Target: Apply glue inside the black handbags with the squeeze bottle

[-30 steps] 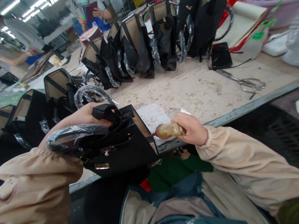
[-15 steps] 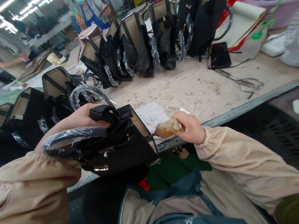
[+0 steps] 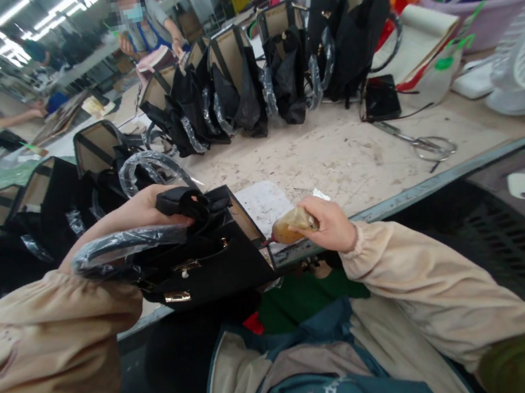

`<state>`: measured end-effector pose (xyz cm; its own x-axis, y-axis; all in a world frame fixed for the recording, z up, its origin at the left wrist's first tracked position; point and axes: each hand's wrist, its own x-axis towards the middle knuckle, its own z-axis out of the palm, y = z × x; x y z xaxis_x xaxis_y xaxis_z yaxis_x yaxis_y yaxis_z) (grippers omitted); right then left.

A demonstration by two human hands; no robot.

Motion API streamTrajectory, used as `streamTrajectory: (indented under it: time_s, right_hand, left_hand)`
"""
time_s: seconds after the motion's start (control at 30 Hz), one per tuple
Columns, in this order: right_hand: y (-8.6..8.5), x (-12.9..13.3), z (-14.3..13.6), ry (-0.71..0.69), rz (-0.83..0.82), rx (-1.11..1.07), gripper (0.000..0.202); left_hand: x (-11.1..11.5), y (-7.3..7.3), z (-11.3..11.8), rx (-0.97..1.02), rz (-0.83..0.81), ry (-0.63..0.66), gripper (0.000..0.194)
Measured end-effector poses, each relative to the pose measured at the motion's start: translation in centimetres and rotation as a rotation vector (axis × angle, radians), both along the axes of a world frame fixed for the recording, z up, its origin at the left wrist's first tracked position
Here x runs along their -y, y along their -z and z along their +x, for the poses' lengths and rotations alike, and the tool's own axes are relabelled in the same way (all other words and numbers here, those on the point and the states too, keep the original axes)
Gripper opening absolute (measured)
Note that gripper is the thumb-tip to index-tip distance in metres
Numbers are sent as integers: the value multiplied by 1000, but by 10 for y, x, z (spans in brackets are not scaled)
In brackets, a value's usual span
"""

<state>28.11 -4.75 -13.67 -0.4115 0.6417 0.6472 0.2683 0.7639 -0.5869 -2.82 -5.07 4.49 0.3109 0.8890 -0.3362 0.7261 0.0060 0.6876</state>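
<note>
Clutching the black bag (image 3: 223, 261) by its bunched cloth (image 3: 181, 201) in the left fingers (image 3: 179, 220), at the near edge of the worktop (image 3: 366, 151), while grasping an amber bottle (image 3: 285, 227) in the right fingers (image 3: 313, 206) (aiming its nozzle (image 3: 269, 241) at the bag's beige end).

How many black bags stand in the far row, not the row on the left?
5, left to right: the leftmost bag, the second bag, partly covered, the middle bag, the fourth bag and the rightmost bag, nearest the purple basin. Others may be hidden behind them.
</note>
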Motion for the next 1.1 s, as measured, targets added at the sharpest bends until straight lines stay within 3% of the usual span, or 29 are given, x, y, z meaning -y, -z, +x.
streamTrajectory:
  time_s: [0.13, 0.33, 0.5, 0.83, 0.97, 1.03, 1.1]
  right_hand:
    - [-2, 2, -1, -62, -30, 22, 25]
    - [-2, 2, -1, -22, -18, 11, 25]
    - [-4, 3, 0, -67, -63, 53, 26]
    - [2, 2, 1, 15, -3, 7, 19]
    - [-1, 2, -1, 10, -157, -14, 24]
    - [-4, -1, 0, 53, -332, -108, 27]
    - [-5, -6, 1, 83, -565, -342, 27]
  left_hand:
    - [0, 0, -1, 1, 1, 7, 26]
    - [2, 0, -1, -30, 6, -1, 25]
    - [3, 3, -1, -31, 45, -23, 27]
    - [5, 2, 6, -4, 20, -117, 36]
    - [5, 6, 0, 37, 37, -80, 33]
    - [6, 8, -3, 67, 45, -78, 32]
    - [6, 8, -5, 108, 47, -111, 31]
